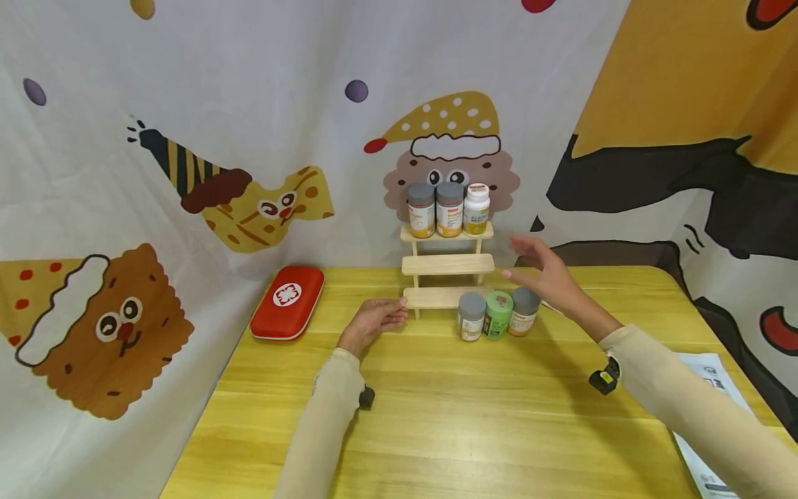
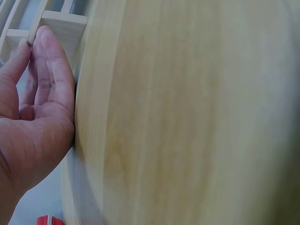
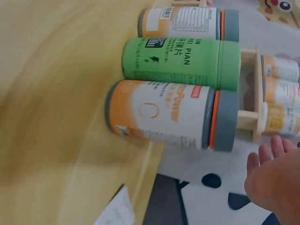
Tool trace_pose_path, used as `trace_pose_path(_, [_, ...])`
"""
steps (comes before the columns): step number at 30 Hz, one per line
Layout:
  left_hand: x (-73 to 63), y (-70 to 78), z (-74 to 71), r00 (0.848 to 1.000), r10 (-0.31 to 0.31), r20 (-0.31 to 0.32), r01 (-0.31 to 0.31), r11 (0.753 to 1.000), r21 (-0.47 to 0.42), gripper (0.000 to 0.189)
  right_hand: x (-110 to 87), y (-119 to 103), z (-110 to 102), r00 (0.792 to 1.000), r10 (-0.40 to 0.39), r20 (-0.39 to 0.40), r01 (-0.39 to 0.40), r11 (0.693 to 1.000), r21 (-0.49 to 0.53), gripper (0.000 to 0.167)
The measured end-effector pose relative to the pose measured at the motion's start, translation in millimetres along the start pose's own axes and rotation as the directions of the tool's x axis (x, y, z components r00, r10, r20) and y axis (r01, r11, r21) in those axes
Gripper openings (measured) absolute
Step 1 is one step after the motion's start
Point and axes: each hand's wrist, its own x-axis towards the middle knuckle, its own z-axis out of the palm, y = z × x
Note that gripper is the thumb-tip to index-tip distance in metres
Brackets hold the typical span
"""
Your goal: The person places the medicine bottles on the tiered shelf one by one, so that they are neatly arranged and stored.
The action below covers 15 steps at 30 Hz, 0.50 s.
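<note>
A wooden three-tier display rack (image 1: 448, 264) stands at the back of the table. My left hand (image 1: 376, 320) holds the left end of its lowest tier, thumb and fingertips pinching the edge there in the left wrist view. On the top tier are two grey-lidded bottles (image 1: 422, 216) and a white-capped bottle (image 1: 476, 209). Before the rack's right part, a green bottle (image 1: 498, 317) stands between two grey-lidded bottles, one on its left (image 1: 471, 320) and one on its right (image 1: 522, 315). My right hand (image 1: 548, 274) hovers right of the rack, fingers spread and holding nothing.
A red zip case (image 1: 287, 303) with a white emblem lies left of the rack. At the table's right edge, a white printed packet (image 1: 713, 388) lies partly under my right sleeve. A cartoon-printed cloth (image 1: 268, 104) hangs close behind the table.
</note>
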Motion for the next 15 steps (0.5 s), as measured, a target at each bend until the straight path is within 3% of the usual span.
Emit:
trace_pose_path(8, [-0.4, -2.5, -0.6, 1.000, 0.004, 0.013, -0.004, 1.000, -0.007, 0.031, -22.0, 23, -8, 1.000, -0.014, 0.013, 0.014, 1.000, 0.014, 0.079])
trace_pose_path(15, [-0.7, -0.7, -0.9, 1.000, -0.001, 0.015, 0.002, 1.000, -0.010, 0.031, -38.2, 41, -12, 0.999, -0.023, 0.025, 0.023, 1.000, 0.014, 0.071])
